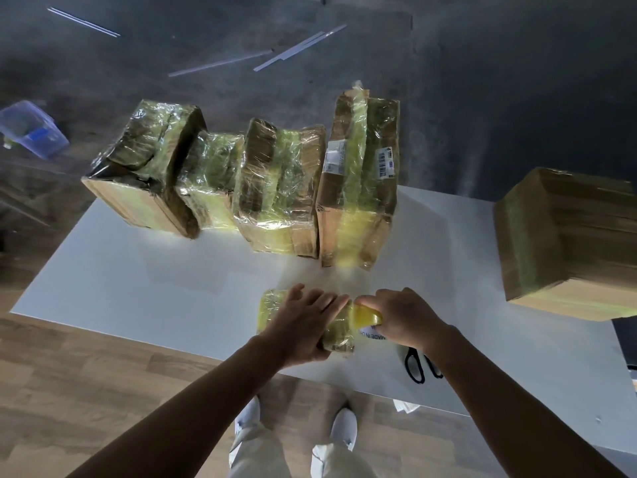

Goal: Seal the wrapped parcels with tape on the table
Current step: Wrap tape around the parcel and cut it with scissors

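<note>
Taping a small parcel at the near table edge.

The left hand point(303, 326) lies flat, fingers straight, pressing the parcel point(271, 306). The right hand point(403, 315) curls round the tape roll point(368, 317) at the parcel's right end. Scissors point(418, 365) lie just beside on the table point(138, 270). A slip point(374, 334) reads "MADE IN", the rest hidden. Behind, four parcels point(279, 188) already look banded, so little seems left. Barcode labels point(386, 163) are unreadable.

Blue bin point(32, 132) and thin rods point(220, 63).
</note>
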The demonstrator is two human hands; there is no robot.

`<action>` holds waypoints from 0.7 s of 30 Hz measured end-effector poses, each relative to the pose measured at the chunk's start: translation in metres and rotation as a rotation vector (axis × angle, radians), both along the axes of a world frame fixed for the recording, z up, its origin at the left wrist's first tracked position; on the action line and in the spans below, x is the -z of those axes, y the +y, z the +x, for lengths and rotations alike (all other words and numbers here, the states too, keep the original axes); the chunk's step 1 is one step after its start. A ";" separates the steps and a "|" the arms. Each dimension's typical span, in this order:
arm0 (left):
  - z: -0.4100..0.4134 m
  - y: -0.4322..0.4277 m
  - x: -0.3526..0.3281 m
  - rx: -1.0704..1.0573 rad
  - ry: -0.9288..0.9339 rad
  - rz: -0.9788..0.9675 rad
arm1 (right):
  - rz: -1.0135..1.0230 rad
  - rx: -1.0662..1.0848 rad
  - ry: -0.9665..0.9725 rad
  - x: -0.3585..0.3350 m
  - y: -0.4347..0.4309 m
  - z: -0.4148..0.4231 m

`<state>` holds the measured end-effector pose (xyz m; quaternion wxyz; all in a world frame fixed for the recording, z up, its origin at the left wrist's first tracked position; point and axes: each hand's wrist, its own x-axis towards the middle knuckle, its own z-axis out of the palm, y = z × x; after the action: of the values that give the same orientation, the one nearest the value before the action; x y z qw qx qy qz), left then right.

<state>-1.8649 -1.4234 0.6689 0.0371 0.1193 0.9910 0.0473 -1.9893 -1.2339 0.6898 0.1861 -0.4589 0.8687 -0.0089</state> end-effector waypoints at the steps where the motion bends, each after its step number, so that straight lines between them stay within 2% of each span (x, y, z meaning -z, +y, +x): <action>1: -0.002 0.005 -0.002 -0.018 -0.030 -0.035 | -0.006 0.004 0.009 0.002 -0.002 0.001; 5: -0.014 0.034 -0.016 -0.145 -0.165 -0.116 | 0.001 -0.029 0.054 0.005 -0.005 0.002; 11: -0.021 0.038 -0.014 -0.201 -0.180 -0.107 | -0.016 -0.008 0.093 0.010 -0.004 0.007; 16: -0.006 0.026 -0.013 -0.179 -0.113 0.096 | -0.079 0.070 -0.032 0.001 0.001 0.009; 21: 0.017 -0.015 -0.020 -0.071 0.161 0.355 | -0.357 0.127 -0.186 -0.047 0.004 0.018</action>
<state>-1.8476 -1.4384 0.6888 -0.0657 0.0922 0.9705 0.2128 -1.9708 -1.2299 0.7371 0.1802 -0.4260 0.8597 -0.2169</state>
